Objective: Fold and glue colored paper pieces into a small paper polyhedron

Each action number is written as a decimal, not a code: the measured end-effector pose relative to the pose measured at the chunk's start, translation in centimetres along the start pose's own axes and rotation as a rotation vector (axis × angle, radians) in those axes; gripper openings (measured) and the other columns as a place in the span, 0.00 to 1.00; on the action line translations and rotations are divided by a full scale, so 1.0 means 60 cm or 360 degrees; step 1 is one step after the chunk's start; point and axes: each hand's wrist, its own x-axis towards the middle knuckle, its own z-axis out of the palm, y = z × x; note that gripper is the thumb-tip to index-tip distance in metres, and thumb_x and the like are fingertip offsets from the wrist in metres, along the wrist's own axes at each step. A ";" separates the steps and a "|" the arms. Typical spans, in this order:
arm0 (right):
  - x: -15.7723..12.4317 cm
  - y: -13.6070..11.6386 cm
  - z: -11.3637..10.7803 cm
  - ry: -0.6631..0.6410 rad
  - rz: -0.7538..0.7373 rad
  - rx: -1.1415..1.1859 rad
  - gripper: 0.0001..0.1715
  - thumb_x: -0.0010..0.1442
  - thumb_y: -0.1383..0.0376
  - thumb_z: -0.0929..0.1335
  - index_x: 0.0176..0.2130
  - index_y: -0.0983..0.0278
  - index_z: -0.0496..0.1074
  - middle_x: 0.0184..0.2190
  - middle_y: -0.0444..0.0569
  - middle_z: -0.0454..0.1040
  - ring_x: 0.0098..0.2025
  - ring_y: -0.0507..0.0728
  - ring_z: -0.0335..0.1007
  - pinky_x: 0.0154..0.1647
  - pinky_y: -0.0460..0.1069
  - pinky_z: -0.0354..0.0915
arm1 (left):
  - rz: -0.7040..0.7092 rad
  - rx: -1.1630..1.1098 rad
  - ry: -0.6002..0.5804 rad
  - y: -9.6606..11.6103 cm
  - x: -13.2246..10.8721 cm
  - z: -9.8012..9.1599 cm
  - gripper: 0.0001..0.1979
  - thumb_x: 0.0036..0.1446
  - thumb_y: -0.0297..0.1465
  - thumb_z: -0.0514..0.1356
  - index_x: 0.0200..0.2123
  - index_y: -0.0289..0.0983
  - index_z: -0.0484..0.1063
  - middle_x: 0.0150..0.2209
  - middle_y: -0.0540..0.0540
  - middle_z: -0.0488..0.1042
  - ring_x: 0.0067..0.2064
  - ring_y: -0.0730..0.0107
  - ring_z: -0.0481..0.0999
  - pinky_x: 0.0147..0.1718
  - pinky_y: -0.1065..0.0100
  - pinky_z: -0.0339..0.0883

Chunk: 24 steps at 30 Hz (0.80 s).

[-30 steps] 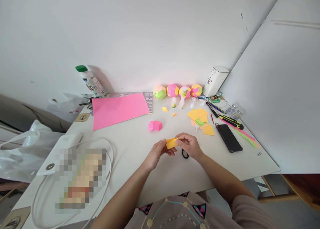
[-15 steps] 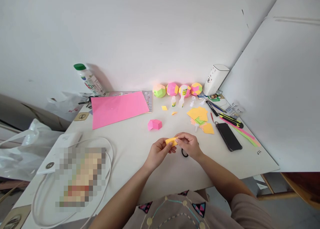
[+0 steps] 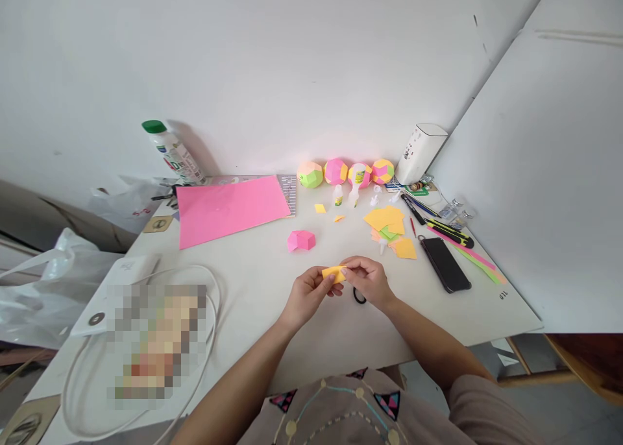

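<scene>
A small piece of yellow-orange paper (image 3: 333, 275) is held above the table between both hands. My left hand (image 3: 310, 294) pinches its left side with thumb and fingers. At its right edge, my right hand (image 3: 370, 281) grips the same piece. Partly hidden beneath the right hand lies a black ring-shaped handle (image 3: 359, 295). Beyond the hands sits a folded pink paper shape (image 3: 301, 240). Farther back are a small yellow paper diamond (image 3: 320, 208) and a folded yellow scrap (image 3: 339, 218).
Yellow and green paper pieces (image 3: 389, 221) lie right of centre, near a black phone (image 3: 445, 264) and cutters (image 3: 450, 233). Several faceted paper balls (image 3: 335, 171) and glue bottles (image 3: 338, 196) stand at the back. Left are pink sheets (image 3: 233, 211) and a white cable (image 3: 214, 335).
Both hands keep hold of the yellow-orange paper in almost the same place. The whole view has shifted very slightly.
</scene>
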 end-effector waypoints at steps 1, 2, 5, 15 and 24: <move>0.000 0.000 0.000 0.0006 0.0005 0.0000 0.04 0.55 0.65 0.71 0.29 0.63 0.73 0.33 0.49 0.77 0.36 0.55 0.74 0.38 0.50 0.70 | -0.0002 -0.0001 0.0004 0.000 0.000 0.000 0.19 0.53 0.46 0.61 0.36 0.34 0.70 0.30 0.43 0.80 0.30 0.67 0.78 0.33 0.64 0.70; 0.000 0.000 0.000 0.0010 0.0009 0.0001 0.04 0.54 0.64 0.71 0.29 0.63 0.73 0.33 0.49 0.77 0.36 0.55 0.74 0.38 0.50 0.70 | -0.0002 0.0000 0.0005 -0.001 0.000 0.000 0.19 0.53 0.45 0.61 0.36 0.34 0.70 0.30 0.43 0.80 0.30 0.67 0.78 0.33 0.64 0.70; 0.000 0.000 0.000 0.0003 0.0010 0.0010 0.05 0.54 0.64 0.71 0.29 0.63 0.73 0.34 0.49 0.77 0.36 0.55 0.74 0.38 0.51 0.70 | 0.0010 0.0003 -0.0001 -0.002 -0.001 -0.001 0.19 0.54 0.45 0.61 0.36 0.34 0.70 0.30 0.43 0.80 0.30 0.67 0.78 0.33 0.64 0.70; -0.001 -0.004 0.001 0.0085 0.0068 -0.0006 0.10 0.53 0.59 0.72 0.32 0.62 0.72 0.32 0.48 0.75 0.35 0.55 0.73 0.40 0.52 0.71 | 0.0056 0.0024 0.0001 -0.006 -0.002 -0.002 0.19 0.55 0.45 0.60 0.37 0.34 0.70 0.30 0.43 0.80 0.31 0.65 0.78 0.34 0.63 0.70; 0.001 -0.010 -0.001 -0.0179 0.0235 -0.0022 0.12 0.56 0.57 0.70 0.33 0.64 0.71 0.28 0.45 0.72 0.31 0.52 0.69 0.35 0.49 0.67 | 0.0124 0.0116 0.0034 -0.008 -0.003 -0.004 0.18 0.56 0.44 0.59 0.39 0.34 0.70 0.32 0.42 0.81 0.33 0.65 0.79 0.36 0.62 0.71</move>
